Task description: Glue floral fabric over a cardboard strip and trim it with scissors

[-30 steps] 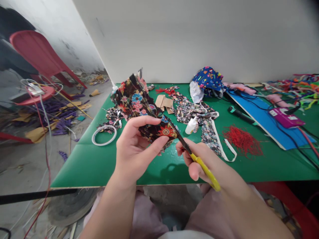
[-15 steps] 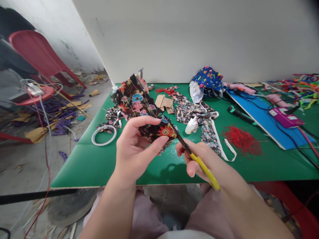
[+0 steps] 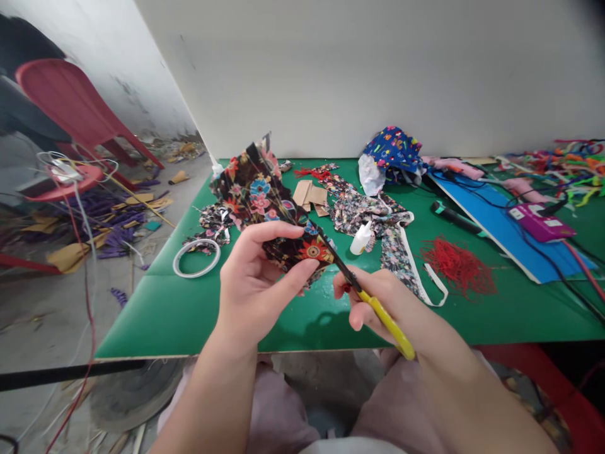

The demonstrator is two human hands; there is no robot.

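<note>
My left hand (image 3: 253, 284) pinches a piece of dark floral fabric (image 3: 259, 188) between thumb and fingers, holding it above the table. Wrapped round yellow-handled scissors (image 3: 385, 320), my right hand (image 3: 378, 296) keeps the dark blades against the fabric's right edge, near a red flower. How far apart the blades are is hard to see. Just behind the scissors stands a small white bottle (image 3: 362, 239). Grey floral fabric with a white edging (image 3: 362, 208) lies crumpled beyond it, beside some brown cardboard pieces (image 3: 311, 195).
On the green table (image 3: 161, 315) lie a white ring (image 3: 178, 267), a red thread heap (image 3: 458, 266), blue patterned fabric (image 3: 393, 153) and a blue board (image 3: 505, 233). Pink glue guns (image 3: 456, 167) and cables sit at right. A red chair (image 3: 70, 101) stands left on a littered floor.
Almost nothing differs. The hands, fabric and scissors keep the same pose, and the whole view has shifted only very slightly.
</note>
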